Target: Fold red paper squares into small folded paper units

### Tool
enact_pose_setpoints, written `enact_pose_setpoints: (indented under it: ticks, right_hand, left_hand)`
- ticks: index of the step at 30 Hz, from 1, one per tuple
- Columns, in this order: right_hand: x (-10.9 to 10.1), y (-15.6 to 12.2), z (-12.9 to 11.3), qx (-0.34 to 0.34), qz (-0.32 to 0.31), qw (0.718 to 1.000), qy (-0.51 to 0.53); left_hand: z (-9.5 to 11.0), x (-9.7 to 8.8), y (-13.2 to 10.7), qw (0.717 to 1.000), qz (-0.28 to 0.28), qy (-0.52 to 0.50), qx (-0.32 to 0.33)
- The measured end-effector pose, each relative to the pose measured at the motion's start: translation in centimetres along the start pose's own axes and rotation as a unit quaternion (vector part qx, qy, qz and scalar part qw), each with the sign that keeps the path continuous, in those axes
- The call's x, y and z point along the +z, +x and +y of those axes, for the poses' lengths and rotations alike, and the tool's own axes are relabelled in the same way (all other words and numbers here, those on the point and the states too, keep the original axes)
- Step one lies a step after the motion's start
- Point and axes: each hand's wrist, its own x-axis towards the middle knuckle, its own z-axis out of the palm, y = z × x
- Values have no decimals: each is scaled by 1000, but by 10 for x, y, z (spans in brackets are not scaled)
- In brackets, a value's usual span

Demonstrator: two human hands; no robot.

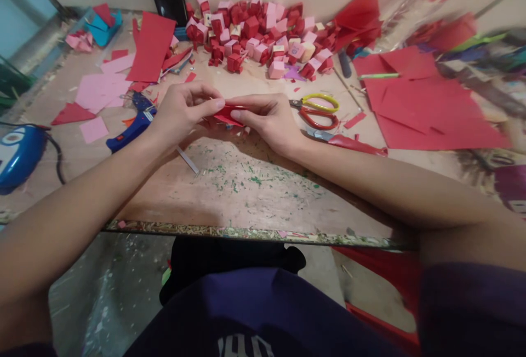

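Between my two hands is a small piece of red paper (228, 116), held just above the table near its middle. My left hand (187, 106) pinches its left end between thumb and fingers. On the other end, my right hand (269, 117) is closed with the thumb pressed on top. The paper looks bent or folded, and its underside is hidden by the fingers. Below my left hand lies a thin pale strip (188, 160). A blue glue gun (131, 131) rests left of my left wrist. Scissors with yellow and red handles (318, 109) lie right of my right hand.
Many small red and pink paper cubes (251, 28) are heaped at the back. Red sheets (431, 105) lie on the right, pink paper (101, 91) on the left. A red-handled cutting tool (353, 143) sits by my right forearm. Green scraps (255, 179) dot the table.
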Motion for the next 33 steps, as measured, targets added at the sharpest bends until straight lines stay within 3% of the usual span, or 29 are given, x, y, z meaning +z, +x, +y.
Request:
enact_pose_setpoints:
  ticks: [5,8,13,19,24,33]
  right_hand:
    - [0,-2,-4,28,-29,999,-24]
    - [-2,0,0,27,-43,997,-57]
    - [-6,5,5,25,-65,993,-91]
    - [-4,2,3,36,-37,996,-72]
    - [0,0,-2,48,-16,998,-49]
    - [-4,1,0,59,-46,995,-73]
  left_hand:
    - [5,-1,-2,989,32,112,94]
    - [9,1,-5,983,29,156,96]
    - [7,3,-6,983,31,144,108]
    - [2,4,-4,984,32,140,101]
    - [1,4,-5,995,12,75,68]
    - [3,4,-5,996,-12,71,46]
